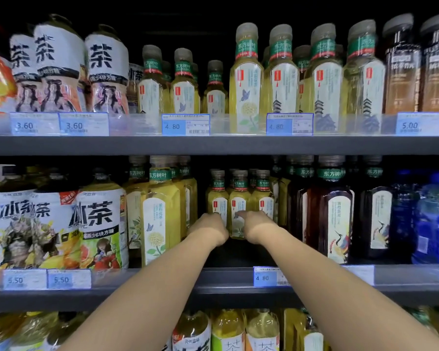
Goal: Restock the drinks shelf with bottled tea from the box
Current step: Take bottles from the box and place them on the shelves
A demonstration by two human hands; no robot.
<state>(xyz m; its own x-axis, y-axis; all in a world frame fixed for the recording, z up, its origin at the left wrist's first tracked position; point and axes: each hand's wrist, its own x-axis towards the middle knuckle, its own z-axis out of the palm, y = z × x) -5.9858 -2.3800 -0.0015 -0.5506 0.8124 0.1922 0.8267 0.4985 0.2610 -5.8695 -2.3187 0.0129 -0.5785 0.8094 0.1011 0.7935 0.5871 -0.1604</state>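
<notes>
Yellow tea fills three small bottles set deep on the middle shelf (228,276), and both bare arms reach in to them. The left hand (212,228) is curled against the left bottle (216,198) at its 6 o'clock, the right hand (255,225) against the right bottle (264,197); whether either truly grips I cannot tell. The middle bottle (238,211) stands between the hands, touching both neighbours, with a price tag (265,277) at 5 o'clock on the shelf lip.
</notes>
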